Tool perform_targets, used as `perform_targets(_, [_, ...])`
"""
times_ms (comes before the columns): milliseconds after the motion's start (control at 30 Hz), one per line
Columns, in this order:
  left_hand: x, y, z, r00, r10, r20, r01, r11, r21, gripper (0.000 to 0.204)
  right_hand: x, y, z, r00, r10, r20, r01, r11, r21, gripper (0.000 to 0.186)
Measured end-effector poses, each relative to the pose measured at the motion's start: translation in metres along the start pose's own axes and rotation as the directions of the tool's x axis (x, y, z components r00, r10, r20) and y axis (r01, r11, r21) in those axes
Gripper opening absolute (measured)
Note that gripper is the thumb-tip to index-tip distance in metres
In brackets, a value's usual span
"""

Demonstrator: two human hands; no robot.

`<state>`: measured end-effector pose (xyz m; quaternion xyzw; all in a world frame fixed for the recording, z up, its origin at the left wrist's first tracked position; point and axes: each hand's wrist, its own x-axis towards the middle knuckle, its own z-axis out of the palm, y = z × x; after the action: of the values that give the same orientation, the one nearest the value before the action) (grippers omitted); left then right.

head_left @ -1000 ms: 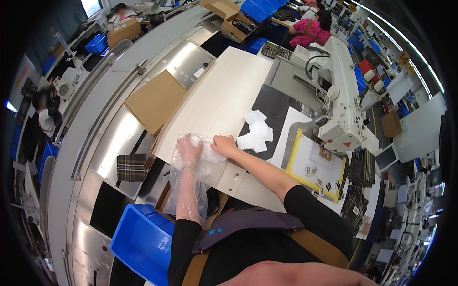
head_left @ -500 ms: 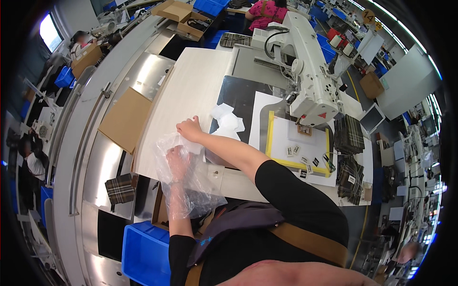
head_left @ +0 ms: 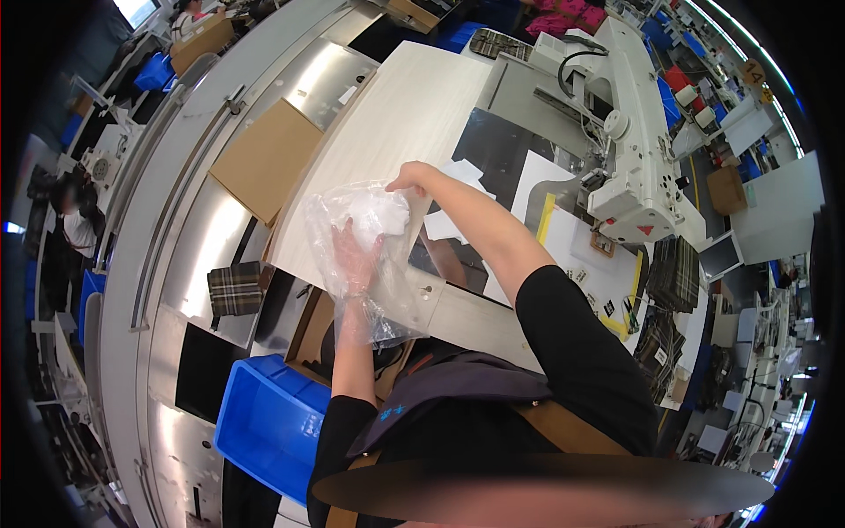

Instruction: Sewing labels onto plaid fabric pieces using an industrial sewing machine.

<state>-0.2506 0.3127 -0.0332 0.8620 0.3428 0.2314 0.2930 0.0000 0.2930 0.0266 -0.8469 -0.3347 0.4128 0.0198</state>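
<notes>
**Both hands are working at a clear plastic bag on a pale tabletop**

Nearest the body, a blue bin (head_left: 264,427) is sitting tilted in view beside the left sleeve (head_left: 339,440), and an open brown box (head_left: 310,330) is showing under the table's near edge. The left forearm is reaching up into the clear plastic bag (head_left: 392,304), which is draping loosely around the wrist and spreading over the near end of the pale tabletop (head_left: 387,110). Inside the film, the left hand (head_left: 356,255) is standing with thumb and fingers apart, just below a crumpled white bundle (head_left: 380,220); the film is blurring whether they are pressing on it. The bundle is showing white at the bag's far end and seems to be lying inside.

The right hand (head_left: 408,179) is hovering at the bag's far right corner, its fingers curling down toward the rim; whether they are pinching the film, one cannot tell. Partly behind the right forearm, loose white pieces (head_left: 445,227) are lying on and beside a dark plate (head_left: 502,132).

To the left, a folded plaid cloth (head_left: 233,289) and a flat sheet of cardboard (head_left: 267,158) are lying beyond the table's edge. To the right, a yellow-bordered sheet (head_left: 576,239) is carrying small labels beside a plaid stack (head_left: 673,275), with a white sewing machine (head_left: 635,180) rising over them. Farther off, a co-worker in pink (head_left: 570,16) is sitting beyond the machine.
</notes>
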Motion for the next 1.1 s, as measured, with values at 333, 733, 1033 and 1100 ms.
perform_targets(333, [-0.037,0.030,0.057,0.959,-0.203,-0.198,0.119,0.922,-0.369,0.102,0.019,-0.028,0.023,0.872,-0.480,0.094,0.237,0.583,0.777,0.091])
perform_targets(733, [-0.046,0.044,0.092,0.978,-0.205,-0.049,0.187,0.952,-0.241,0.095,0.030,-0.041,0.053,0.754,-0.486,-0.443,0.651,0.641,0.405,0.074])
perform_targets(1033, [-0.105,0.090,0.066,0.995,-0.074,0.060,0.094,0.853,-0.514,0.093,-0.048,0.048,0.052,0.623,-0.094,-0.777,0.632,0.646,0.429,0.038])
perform_targets(1100, [-0.114,0.087,0.054,0.995,0.033,0.097,0.015,0.889,-0.457,0.096,-0.100,0.075,0.057,0.569,-0.160,-0.807,0.728,0.555,0.403,0.024])
